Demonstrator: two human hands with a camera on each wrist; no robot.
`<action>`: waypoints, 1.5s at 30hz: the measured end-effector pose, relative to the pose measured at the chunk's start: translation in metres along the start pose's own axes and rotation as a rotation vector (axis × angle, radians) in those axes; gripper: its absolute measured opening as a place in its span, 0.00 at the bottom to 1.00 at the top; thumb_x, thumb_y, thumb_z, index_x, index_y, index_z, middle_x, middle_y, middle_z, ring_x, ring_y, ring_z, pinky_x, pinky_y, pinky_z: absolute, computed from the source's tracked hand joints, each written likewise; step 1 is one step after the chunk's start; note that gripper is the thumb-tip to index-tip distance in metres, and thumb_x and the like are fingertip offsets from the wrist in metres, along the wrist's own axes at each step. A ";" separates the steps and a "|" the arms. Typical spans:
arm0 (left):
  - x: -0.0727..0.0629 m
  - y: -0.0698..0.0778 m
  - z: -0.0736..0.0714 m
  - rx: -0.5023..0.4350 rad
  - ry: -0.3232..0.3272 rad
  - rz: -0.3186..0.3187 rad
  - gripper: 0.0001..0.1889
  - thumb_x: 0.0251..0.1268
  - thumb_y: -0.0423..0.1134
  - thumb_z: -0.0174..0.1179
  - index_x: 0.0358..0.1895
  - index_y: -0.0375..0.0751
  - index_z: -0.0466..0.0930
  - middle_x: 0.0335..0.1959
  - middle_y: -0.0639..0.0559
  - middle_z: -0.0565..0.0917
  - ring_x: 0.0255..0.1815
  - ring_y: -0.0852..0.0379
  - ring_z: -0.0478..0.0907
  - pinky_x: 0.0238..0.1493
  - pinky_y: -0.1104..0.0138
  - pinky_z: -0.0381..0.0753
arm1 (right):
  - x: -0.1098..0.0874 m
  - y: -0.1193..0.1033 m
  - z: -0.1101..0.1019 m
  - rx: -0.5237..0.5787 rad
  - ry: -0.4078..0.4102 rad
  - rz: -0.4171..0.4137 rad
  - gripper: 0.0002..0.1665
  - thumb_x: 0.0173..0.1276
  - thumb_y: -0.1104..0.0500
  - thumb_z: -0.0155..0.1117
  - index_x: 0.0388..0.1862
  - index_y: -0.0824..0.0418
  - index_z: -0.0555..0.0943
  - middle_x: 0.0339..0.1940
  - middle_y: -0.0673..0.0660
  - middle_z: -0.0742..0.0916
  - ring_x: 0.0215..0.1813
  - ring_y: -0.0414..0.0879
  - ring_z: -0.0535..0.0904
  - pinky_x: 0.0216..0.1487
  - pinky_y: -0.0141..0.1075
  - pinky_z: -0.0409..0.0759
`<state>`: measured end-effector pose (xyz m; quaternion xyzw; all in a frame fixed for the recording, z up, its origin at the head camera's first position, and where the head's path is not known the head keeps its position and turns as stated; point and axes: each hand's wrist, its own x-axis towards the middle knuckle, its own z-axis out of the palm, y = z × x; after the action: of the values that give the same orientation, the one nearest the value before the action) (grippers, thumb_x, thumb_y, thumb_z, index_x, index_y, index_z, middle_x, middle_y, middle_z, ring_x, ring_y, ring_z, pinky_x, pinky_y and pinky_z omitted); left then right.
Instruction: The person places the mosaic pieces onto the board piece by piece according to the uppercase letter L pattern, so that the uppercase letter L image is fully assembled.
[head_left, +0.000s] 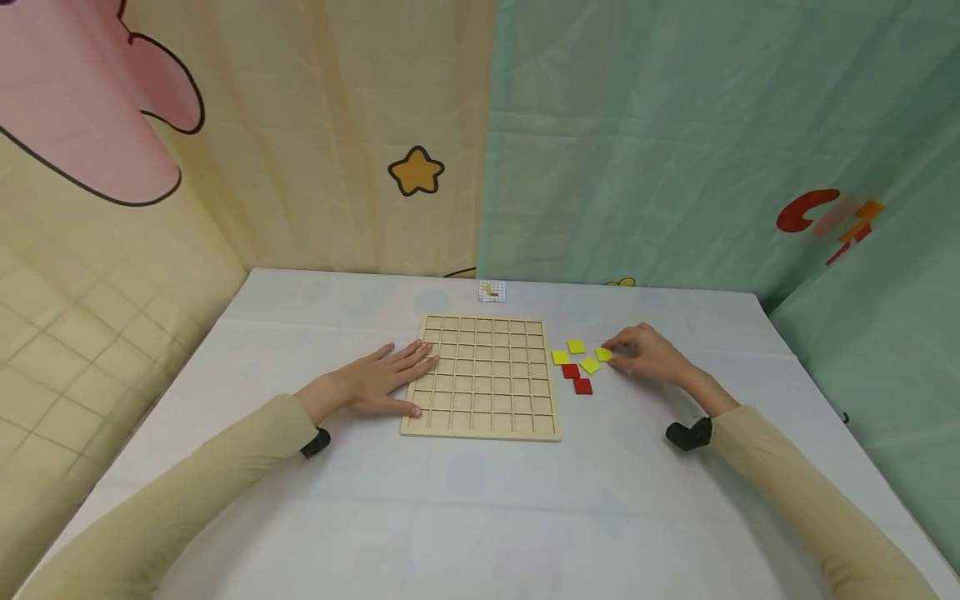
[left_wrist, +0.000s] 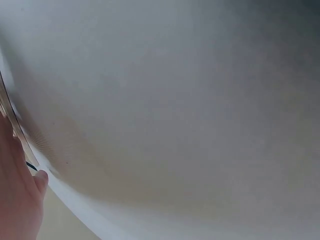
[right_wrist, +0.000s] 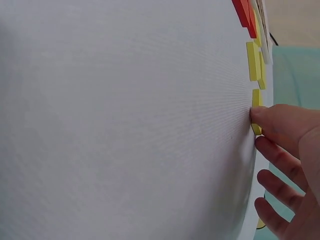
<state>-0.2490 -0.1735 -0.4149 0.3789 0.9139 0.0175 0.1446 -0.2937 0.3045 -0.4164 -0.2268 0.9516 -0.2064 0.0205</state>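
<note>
A wooden grid board lies flat on the white table. My left hand rests on its left edge with the fingers straight and spread. In the left wrist view, part of that hand shows beside the board's edge. To the right of the board, my right hand pinches a yellow square tile at the right of a small group. The right wrist view shows the thumb against this tile, which stays at table level; the far finger contact is partly hidden.
Between board and right hand lie more yellow tiles and two red tiles. A small card with a coloured grid pattern lies behind the board. Printed curtains hang behind the table.
</note>
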 end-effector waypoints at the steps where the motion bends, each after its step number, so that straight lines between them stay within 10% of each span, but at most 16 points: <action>1: 0.000 0.000 0.000 0.000 0.000 0.001 0.47 0.66 0.69 0.45 0.78 0.49 0.38 0.80 0.48 0.37 0.81 0.47 0.34 0.76 0.43 0.39 | 0.000 -0.001 0.000 -0.006 -0.001 0.008 0.17 0.60 0.61 0.69 0.48 0.66 0.85 0.48 0.62 0.87 0.48 0.53 0.73 0.47 0.43 0.71; 45: 0.004 0.001 -0.001 0.031 0.017 0.026 0.44 0.66 0.69 0.44 0.78 0.52 0.42 0.80 0.48 0.40 0.80 0.45 0.36 0.74 0.40 0.41 | 0.031 -0.075 0.011 0.039 0.135 0.057 0.19 0.60 0.50 0.70 0.48 0.58 0.86 0.46 0.57 0.89 0.43 0.50 0.80 0.41 0.40 0.78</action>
<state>-0.2508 -0.1700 -0.4144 0.3925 0.9103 0.0085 0.1310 -0.2880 0.2258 -0.3950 -0.1847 0.9527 -0.2392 -0.0336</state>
